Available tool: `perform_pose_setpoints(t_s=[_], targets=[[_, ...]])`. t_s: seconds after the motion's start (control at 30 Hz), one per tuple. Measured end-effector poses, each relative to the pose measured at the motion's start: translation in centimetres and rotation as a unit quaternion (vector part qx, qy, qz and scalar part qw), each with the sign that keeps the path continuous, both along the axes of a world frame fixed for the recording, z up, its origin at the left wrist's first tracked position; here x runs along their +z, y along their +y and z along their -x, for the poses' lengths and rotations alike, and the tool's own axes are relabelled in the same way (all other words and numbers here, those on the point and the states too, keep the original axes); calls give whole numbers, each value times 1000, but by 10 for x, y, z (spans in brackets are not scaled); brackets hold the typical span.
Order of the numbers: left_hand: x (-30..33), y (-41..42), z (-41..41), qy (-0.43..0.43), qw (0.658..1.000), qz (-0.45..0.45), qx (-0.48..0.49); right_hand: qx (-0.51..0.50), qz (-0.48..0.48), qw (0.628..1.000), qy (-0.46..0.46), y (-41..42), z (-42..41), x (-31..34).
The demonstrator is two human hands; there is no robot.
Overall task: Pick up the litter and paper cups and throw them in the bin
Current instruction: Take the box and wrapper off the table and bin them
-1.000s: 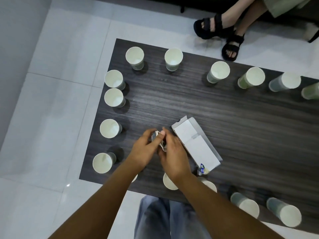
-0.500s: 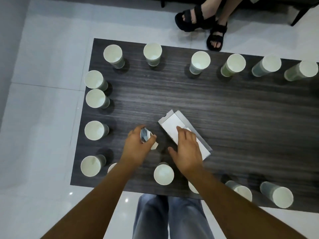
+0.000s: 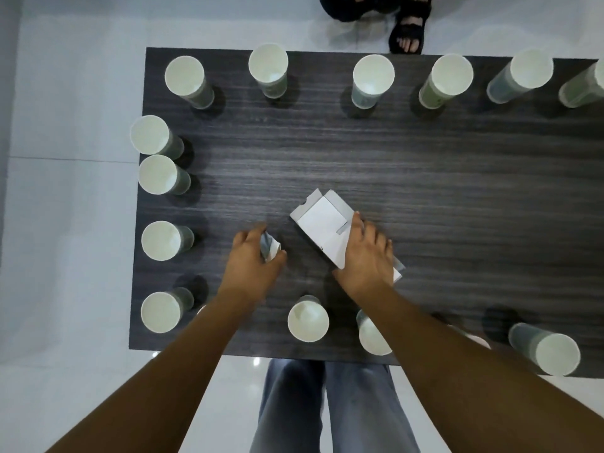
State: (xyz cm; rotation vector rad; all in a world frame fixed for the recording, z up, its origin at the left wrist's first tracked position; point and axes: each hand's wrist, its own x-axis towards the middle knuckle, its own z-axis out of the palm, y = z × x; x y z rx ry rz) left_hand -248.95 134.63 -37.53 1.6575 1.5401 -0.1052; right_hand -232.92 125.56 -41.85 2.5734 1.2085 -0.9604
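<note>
**Both hands on litter, cups ringing the surface**

Left hand gripped a crumpled wrapper, fingers curled round it, just above the dark surface. Right hand lay on the near end of a flattened white carton, thumb hooked at its near edge, fingers spread over the top; the grip looked partly closed on it. The carton ran diagonally away from that grip, far end free.

Open room: bare surface beyond and to the right of both grips. Paper cups stood upright along the far edge, the left edge and the near edge. One near-edge cup sat between the forearms, just behind the grips; another was partly hidden under the right forearm.

Sandalled feet of another person showed past the far edge. No bin in view.
</note>
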Motion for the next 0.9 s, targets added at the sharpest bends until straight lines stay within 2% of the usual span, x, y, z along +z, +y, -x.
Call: perform_pose_setpoints(t_s=[0.23,0.37,0.5,0.7,0.9], targets=[[11,0,-20,5,1000,-11,-10,24,-67,997,3,-8,-7,11],[37,1,-39,21,998,-28,-45,24,-104,994,11,-10,-20,46],[74,-3,-58,-17,992,-43,-115,1,-145,989,-6,-22,-32,96],[135,-26,-69,-26,972,-54,-226,-110,-157,981,-39,-72,-28,173],[199,-78,-87,-47,930,-56,-360,-251,-178,947,-92,-157,-11,249]])
